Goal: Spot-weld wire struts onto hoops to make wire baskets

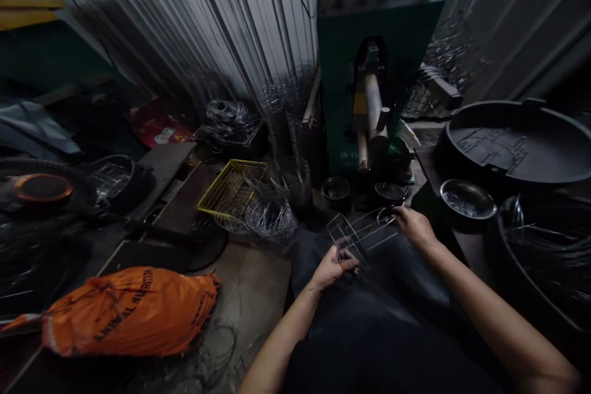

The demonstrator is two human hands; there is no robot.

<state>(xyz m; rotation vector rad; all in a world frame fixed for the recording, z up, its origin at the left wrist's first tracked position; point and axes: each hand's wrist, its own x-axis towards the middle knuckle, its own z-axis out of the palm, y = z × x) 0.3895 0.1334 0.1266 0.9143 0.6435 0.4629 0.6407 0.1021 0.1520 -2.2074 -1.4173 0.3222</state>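
My left hand point(336, 266) is closed on a thin metal wire frame point(354, 235), held above my dark-clad lap. The frame has a small rectangular end by that hand and long parallel wires running to the right. At the far end of those wires, my right hand point(415, 228) has its fingers pinched together. A small wire loop point(383, 217) shows beside those fingertips; whether it belongs to the frame I cannot tell. Just beyond the hands sit two small dark bowls point(335, 188) in front of a green machine point(335, 86).
A yellow wire basket point(207, 197) and wire coils point(271, 215) stand left of centre. An orange sack point(138, 314) lies at lower left. To the right are a round black tray point(549, 148) with wire pieces, a metal bowl point(468, 199) and a large tub point(517, 265) of wires.
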